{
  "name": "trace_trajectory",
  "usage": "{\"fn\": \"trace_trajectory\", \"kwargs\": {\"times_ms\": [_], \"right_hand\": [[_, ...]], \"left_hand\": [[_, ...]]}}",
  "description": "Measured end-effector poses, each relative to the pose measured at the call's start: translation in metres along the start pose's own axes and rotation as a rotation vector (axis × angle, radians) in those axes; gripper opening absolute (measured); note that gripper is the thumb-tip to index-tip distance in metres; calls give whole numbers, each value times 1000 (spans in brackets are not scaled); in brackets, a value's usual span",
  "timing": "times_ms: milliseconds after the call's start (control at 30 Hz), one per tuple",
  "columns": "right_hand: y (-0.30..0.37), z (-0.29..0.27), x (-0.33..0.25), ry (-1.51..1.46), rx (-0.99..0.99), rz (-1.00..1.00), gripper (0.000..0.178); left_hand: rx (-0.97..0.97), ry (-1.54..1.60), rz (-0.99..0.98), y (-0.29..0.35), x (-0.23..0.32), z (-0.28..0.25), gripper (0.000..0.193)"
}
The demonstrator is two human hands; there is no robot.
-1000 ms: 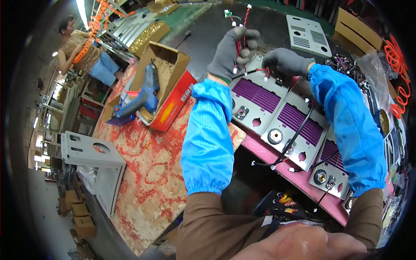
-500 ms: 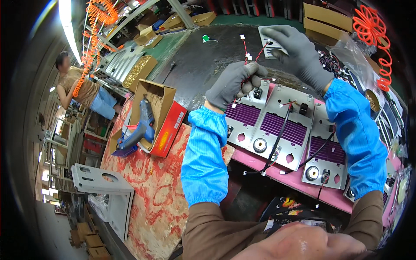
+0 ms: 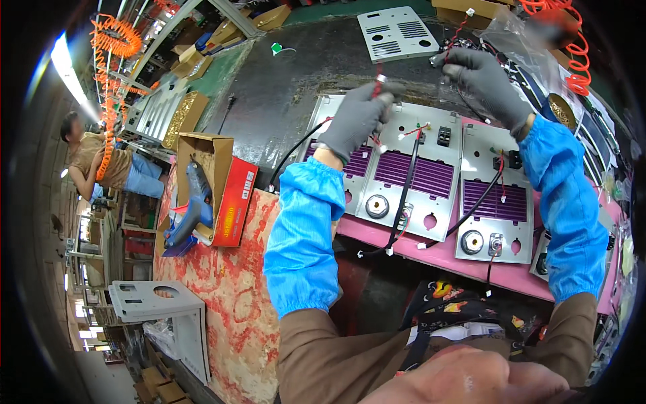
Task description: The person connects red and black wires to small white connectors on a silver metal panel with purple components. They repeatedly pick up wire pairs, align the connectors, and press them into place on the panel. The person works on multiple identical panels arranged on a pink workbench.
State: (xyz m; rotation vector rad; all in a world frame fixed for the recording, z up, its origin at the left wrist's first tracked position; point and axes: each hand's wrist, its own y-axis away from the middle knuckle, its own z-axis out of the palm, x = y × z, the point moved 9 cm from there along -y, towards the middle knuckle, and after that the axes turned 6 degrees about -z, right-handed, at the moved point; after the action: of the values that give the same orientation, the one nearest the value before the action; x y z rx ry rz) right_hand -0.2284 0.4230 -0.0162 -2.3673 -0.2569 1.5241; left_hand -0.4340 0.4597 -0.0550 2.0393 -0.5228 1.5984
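My left hand (image 3: 360, 121), in a grey glove, is closed on a bunch of short red-and-black wires (image 3: 381, 73) with small white plugs. It hovers above a metal panel (image 3: 431, 227) with a purple grille, and its fingers are slightly blurred. My right hand (image 3: 486, 89), also gloved, pinches a single twisted red-and-black wire (image 3: 460, 30) whose white plug points up and away. Below that hand lies another purple-grilled panel (image 3: 472, 161), fitted with a round metal socket, a black switch and a black cable (image 3: 486, 196).
The panels lie in a row on a pink sheet (image 3: 431, 250). Beyond them, a slotted grey plate (image 3: 397, 34) rests on the dark bench (image 3: 296, 81). A red box (image 3: 239, 202) holding a blue power tool (image 3: 195, 212) stands at left; orange coiled hoses hang above. Another person (image 3: 101, 155) stands far left.
My right hand has moved right, away from my left, with one wire now separate in its fingers. My left hand still holds the others. The whole view has shifted.
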Motion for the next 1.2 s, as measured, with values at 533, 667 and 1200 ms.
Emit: {"fn": "trace_trajectory", "kwargs": {"times_ms": [533, 667, 1200], "right_hand": [[31, 55, 29, -204, -65, 353, 14], [33, 55, 41, -225, -48, 335, 14], [35, 57, 47, -299, -98, 228, 24]], "left_hand": [[187, -748, 257, -14, -16, 36, 29], [291, -836, 344, -13, -15, 40, 33], [195, -923, 439, -12, -14, 45, 32]]}}
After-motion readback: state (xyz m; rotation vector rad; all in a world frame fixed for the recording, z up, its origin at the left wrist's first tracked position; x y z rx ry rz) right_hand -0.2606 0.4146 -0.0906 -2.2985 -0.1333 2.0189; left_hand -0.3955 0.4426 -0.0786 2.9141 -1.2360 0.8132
